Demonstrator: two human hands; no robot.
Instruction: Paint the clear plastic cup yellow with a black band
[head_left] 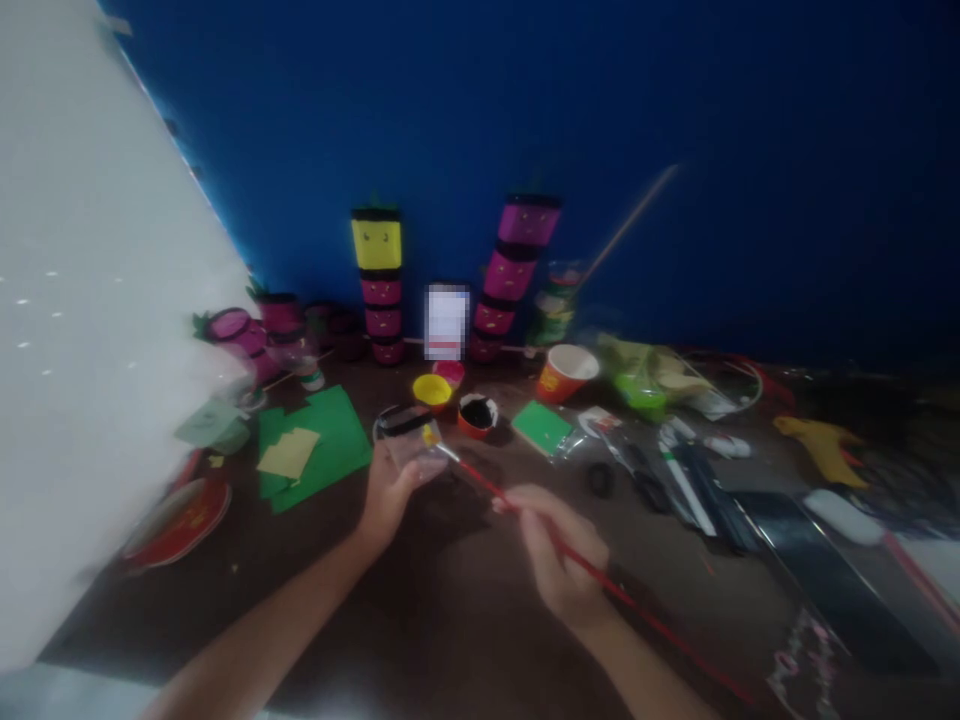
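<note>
My left hand (391, 485) is wrapped round a clear plastic cup (411, 452) with a black band at its rim, held tilted above the table. A small yellow paint patch shows on its side. In my right hand (562, 545) is a long red-handled paintbrush (484, 480), its tip at or very near that yellow patch. Just beyond the cup stand a small pot of yellow paint (433, 391), a pot of black paint (477, 413) and a pink one (448, 373). Motion blur softens the fine details.
Stacked purple cups (510, 272) and a yellow-topped stack (377, 242) lean by the blue wall. Green paper (322, 455) lies left, near a red-rimmed bowl (180, 520). A paper cup (568, 373), scissors (645, 480) and a yellow glue gun (821, 445) sit to the right.
</note>
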